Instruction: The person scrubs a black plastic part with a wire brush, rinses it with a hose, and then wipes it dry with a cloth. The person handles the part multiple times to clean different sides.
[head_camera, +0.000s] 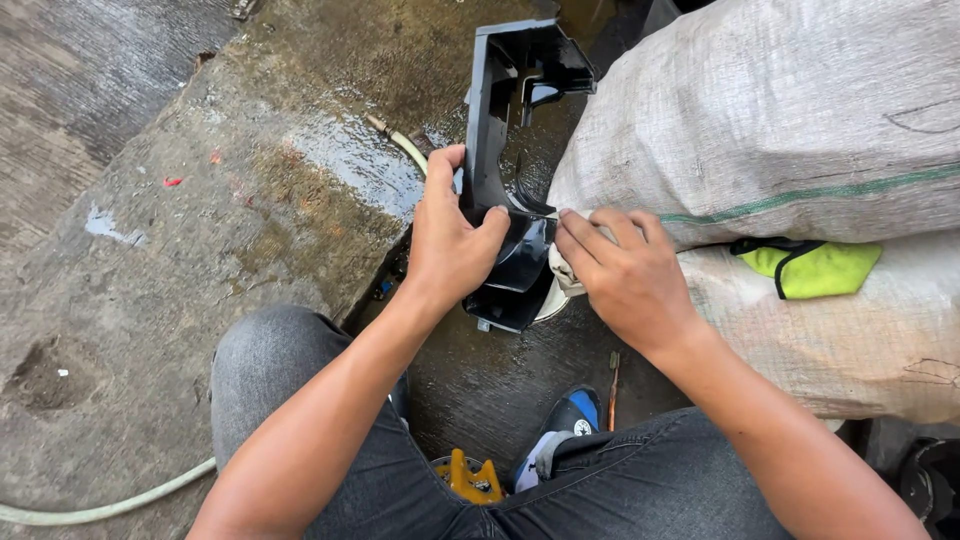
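Left hand (452, 245) gripping black plastic panel (505, 160) upright over wet concrete floor (250, 190), right hand (625, 270) pressing what looks like a pale cloth (566, 278) against it

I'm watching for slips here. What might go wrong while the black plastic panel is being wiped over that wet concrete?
The left hand alone grips the glossy panel; if wet, it might slip onto the wet concrete. The right hand presses a cloth at one edge, which could twist the panel loose. The hose lies nearby and might snag it.
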